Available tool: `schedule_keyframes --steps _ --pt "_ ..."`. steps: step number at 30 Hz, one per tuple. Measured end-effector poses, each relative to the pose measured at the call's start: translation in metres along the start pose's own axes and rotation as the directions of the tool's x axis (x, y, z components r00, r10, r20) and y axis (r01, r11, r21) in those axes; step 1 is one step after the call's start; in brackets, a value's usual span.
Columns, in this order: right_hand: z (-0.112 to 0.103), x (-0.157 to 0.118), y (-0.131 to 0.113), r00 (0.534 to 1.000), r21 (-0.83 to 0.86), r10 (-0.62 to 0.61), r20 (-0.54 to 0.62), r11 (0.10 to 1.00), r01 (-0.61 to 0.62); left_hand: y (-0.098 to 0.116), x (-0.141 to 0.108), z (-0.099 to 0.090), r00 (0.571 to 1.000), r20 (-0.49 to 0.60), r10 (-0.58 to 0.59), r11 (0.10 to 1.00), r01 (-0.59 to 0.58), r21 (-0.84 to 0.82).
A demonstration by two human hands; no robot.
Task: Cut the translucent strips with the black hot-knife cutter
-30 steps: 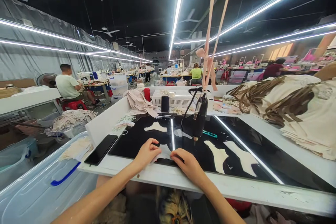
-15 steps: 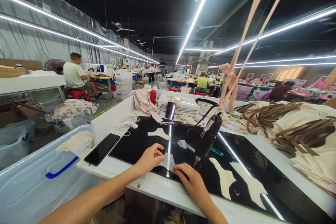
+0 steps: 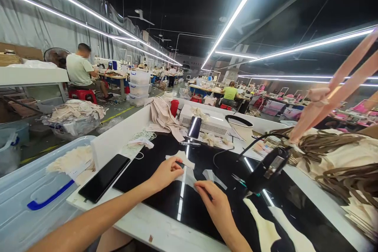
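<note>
A thin translucent white piece (image 3: 188,179) stretches between my two hands above the black glossy board (image 3: 159,201). My left hand (image 3: 165,173) pinches its left end, thumb and fingers closed. At its lower right corner my right hand (image 3: 215,201) holds it between thumb and index finger. Just behind it lies a cream curved fabric piece (image 3: 186,159), partly covered. Another translucent piece (image 3: 213,177) rests to the right. A black hand tool (image 3: 268,169) hangs from pink strips (image 3: 330,90), right of my right hand. Two cream cut pieces, one a curved piece (image 3: 261,224), lie below it.
A black phone (image 3: 104,177) lies at the table's left edge, beside a blue-lidded plastic bin (image 3: 17,201). Small teal scissors (image 3: 239,180) lie near the tool. A white vented box (image 3: 203,120) stands behind. Brown-strapped cream fabric piles (image 3: 327,161) fill the right. Co-workers sit farther off.
My hands and the translucent piece have moved away from the front edge, toward the cream piece. The hanging tool has swung right, and the view has shifted.
</note>
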State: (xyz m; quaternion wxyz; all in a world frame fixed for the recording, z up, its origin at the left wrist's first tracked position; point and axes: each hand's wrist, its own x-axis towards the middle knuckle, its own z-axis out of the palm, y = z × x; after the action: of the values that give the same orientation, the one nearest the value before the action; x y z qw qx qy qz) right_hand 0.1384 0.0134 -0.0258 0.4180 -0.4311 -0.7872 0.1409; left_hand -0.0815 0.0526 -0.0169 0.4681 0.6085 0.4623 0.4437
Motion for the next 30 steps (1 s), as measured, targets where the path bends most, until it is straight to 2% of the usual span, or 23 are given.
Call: schedule_keyframes --steps 6,13,19,23,30 --pt "0.014 0.040 0.002 0.999 -0.003 -0.039 0.016 0.999 0.040 0.001 0.029 -0.023 0.998 -0.057 0.039 0.998 -0.036 0.047" --pt "0.022 0.068 0.010 0.999 -0.005 -0.011 0.037 1.000 0.011 0.000 0.055 -0.039 0.995 -0.084 0.059 0.990 -0.048 0.132" --pt "0.027 0.081 0.021 1.000 -0.089 0.020 0.018 0.996 -0.018 -0.003 0.070 -0.040 0.992 -0.071 0.107 0.961 -0.085 0.263" --pt "0.033 0.081 0.032 0.999 -0.176 0.043 0.002 0.984 -0.042 -0.013 0.076 -0.036 0.990 -0.030 0.137 0.925 -0.117 0.361" --pt "0.051 0.080 0.047 0.996 -0.312 0.087 0.008 0.947 -0.080 -0.024 0.082 -0.032 0.992 0.014 0.125 0.853 -0.115 0.509"
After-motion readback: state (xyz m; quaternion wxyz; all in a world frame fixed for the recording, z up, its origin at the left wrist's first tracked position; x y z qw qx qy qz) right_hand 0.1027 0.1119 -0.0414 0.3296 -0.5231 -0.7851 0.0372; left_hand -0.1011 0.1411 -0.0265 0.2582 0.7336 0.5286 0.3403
